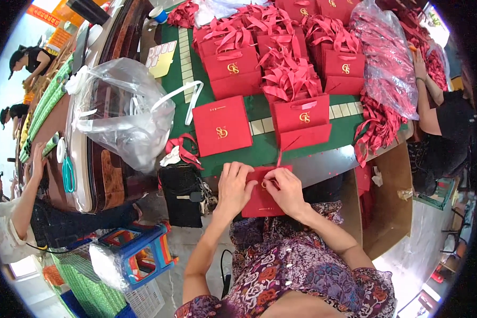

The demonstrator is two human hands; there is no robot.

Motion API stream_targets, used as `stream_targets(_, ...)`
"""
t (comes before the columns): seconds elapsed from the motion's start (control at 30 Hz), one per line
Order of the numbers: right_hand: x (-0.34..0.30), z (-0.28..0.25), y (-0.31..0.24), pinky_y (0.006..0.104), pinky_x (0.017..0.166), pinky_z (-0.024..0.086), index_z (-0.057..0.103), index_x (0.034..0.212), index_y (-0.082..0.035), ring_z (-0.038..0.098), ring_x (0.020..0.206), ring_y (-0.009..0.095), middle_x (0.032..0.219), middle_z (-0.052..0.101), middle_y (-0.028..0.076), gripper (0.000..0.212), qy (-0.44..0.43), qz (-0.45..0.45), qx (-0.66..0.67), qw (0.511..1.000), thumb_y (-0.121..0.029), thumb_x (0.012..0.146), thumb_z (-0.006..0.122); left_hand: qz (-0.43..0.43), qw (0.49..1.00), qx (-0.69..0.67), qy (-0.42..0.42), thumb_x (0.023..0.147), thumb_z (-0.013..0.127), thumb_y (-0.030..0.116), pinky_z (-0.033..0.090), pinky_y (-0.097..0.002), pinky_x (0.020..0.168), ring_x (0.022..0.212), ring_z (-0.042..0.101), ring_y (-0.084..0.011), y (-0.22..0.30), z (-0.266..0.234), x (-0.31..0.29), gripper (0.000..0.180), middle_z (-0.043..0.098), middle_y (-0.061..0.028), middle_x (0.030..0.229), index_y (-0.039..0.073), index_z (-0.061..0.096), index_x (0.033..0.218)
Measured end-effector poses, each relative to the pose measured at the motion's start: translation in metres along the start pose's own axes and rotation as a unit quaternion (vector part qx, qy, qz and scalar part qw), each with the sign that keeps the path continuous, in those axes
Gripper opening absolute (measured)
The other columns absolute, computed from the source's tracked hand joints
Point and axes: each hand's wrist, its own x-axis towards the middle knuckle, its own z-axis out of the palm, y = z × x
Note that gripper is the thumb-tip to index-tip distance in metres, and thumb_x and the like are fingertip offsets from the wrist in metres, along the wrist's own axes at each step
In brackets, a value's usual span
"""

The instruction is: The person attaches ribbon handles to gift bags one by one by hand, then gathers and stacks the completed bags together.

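Note:
A flat red paper bag (263,208) with gold print lies in front of me at the table's near edge. My left hand (234,190) grips its left side, the thumb stretched over its face. My right hand (287,195) is closed in a pinch at the bag's upper right; what sits between those fingertips is too small to make out. A thin red ribbon (279,157) sticks up just beyond the bag. Another flat red bag (222,127) lies farther off on the green tabletop, and rows of red bags (301,117) with ribbon handles stand to its right.
Clear plastic bag (124,106) at left; black pouch with keys (181,196) by my left forearm. Loose red ribbons (379,132) and a plastic-wrapped ribbon bundle (382,58) lie at right, above an open cardboard box (389,196). Co-workers sit on both sides; a blue crate (143,257) stands lower left.

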Motion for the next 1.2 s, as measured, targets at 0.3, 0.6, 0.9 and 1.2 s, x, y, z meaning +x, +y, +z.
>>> stream_targets(0.3, 0.0, 0.008, -0.002, 0.0391, 0.072, 0.052, 0.064, 0.091, -0.004, 0.062, 0.082, 0.03, 0.087, 0.063, 0.01, 0.019, 0.03, -0.028, 0.004, 0.999, 0.0, 0.076, 0.073, -0.064, 0.99, -0.114, -0.059, 0.082, 0.072, 0.008, 0.05, -0.0406, 0.077, 0.087, 0.058, -0.0303, 0.004, -0.007, 0.004, 0.015, 0.064, -0.0102, 0.086, 0.005, 0.064, 0.094)
stream_targets(0.6, -0.009, 0.003, 0.001, 0.0393, 0.07, 0.052, 0.062, 0.086, -0.003, 0.062, 0.079, 0.03, 0.084, 0.063, 0.01, 0.018, 0.008, -0.014, 0.008, 1.0, -0.001, 0.075, 0.074, -0.143, 0.97, -0.182, -0.07, 0.088, 0.068, 0.013, 0.05, -0.0419, 0.077, 0.085, 0.06, -0.0298, 0.0, -0.002, 0.004, 0.01, 0.068, -0.0099, 0.083, 0.006, 0.066, 0.095)
stream_targets(0.9, -0.001, 0.0, -0.006, 0.0391, 0.065, 0.051, 0.061, 0.082, -0.004, 0.063, 0.073, 0.029, 0.076, 0.063, 0.01, 0.014, -0.024, 0.022, 0.029, 0.999, -0.005, 0.076, 0.073, -0.168, 0.962, -0.2, -0.078, 0.089, 0.07, 0.013, 0.05, -0.0332, 0.066, 0.07, 0.063, -0.0189, 0.003, -0.003, 0.003, 0.015, 0.067, -0.0122, 0.08, 0.0, 0.069, 0.095)
stream_targets(1.2, 0.005, 0.003, -0.01, 0.0398, 0.067, 0.051, 0.059, 0.081, -0.003, 0.063, 0.073, 0.03, 0.076, 0.063, 0.011, 0.014, -0.003, -0.009, -0.006, 1.0, -0.005, 0.076, 0.072, -0.116, 0.978, -0.165, -0.049, 0.089, 0.069, 0.009, 0.048, -0.0282, 0.06, 0.065, 0.06, -0.0107, -0.002, -0.002, 0.002, 0.011, 0.067, -0.007, 0.072, -0.001, 0.07, 0.095)
